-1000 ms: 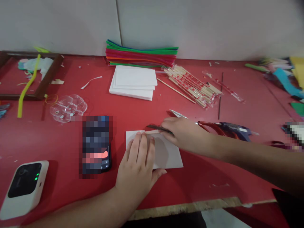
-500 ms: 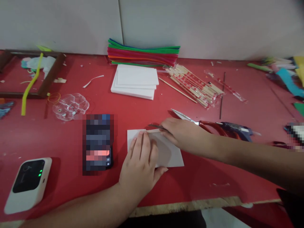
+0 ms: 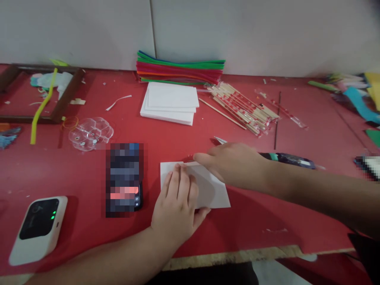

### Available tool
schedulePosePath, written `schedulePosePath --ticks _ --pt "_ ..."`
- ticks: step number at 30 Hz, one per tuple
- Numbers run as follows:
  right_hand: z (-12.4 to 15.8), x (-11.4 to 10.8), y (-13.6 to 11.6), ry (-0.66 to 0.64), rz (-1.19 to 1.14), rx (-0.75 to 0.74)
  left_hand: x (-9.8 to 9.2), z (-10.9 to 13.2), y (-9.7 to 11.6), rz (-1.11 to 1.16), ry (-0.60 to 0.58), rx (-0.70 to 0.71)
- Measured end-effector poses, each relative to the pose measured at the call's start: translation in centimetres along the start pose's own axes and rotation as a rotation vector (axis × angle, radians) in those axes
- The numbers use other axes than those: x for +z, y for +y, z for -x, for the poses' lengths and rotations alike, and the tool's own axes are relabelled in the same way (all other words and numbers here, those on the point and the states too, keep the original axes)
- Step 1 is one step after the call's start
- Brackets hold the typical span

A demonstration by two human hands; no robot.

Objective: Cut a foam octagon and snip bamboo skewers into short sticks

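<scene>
My left hand [image 3: 176, 206] lies flat over a white sheet of card or foam [image 3: 212, 192], fingers stretched toward its far edge and thumb out to the side. Across from it, my right hand [image 3: 234, 164] is closed at the sheet's far edge. A thin dark pointed tool [image 3: 189, 161] sticks out from its fingers along that edge; most of it is hidden, so its kind does not show. The silver tip of a pair of scissors [image 3: 220, 140] shows behind my right hand. A dark blue tool with a teal band [image 3: 292, 160] lies beyond the right forearm.
A phone [image 3: 138, 198] and a white device with green lights [image 3: 41, 231] lie left. Behind are stacked white sheets [image 3: 172, 97], pipe cleaners [image 3: 181, 71], wrapped wooden sticks [image 3: 243, 107], a clear flower-shaped case [image 3: 91, 133] and a brown frame [image 3: 69, 95].
My right hand has moved slightly left along the sheet's far edge and now covers more of the pointed tool and the scissors. My left hand stays on the sheet.
</scene>
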State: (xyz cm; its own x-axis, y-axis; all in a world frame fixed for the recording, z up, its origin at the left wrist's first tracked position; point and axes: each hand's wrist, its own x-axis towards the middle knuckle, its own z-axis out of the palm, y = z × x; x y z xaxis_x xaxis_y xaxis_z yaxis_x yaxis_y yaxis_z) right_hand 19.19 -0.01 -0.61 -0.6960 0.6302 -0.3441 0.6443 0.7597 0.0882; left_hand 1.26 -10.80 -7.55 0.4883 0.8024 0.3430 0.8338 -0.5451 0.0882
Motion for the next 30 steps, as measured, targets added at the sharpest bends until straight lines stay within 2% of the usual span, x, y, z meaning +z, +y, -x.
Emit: schedulePosePath --ticks 7,15,30 --pt "-0.18 -0.16 -0.32 0.042 0.028 -0.071 0.25 0.17 -0.12 0.005 0.015 0.011" --pt "-0.40 0.52 -0.33 0.073 0.047 -0.061 0.10 -0.06 -0.05 0.015 0.012 0.003" --pt "-0.69 0.46 -0.25 0.054 0.081 -0.123 0.15 -0.07 -0.09 0.006 0.035 0.018"
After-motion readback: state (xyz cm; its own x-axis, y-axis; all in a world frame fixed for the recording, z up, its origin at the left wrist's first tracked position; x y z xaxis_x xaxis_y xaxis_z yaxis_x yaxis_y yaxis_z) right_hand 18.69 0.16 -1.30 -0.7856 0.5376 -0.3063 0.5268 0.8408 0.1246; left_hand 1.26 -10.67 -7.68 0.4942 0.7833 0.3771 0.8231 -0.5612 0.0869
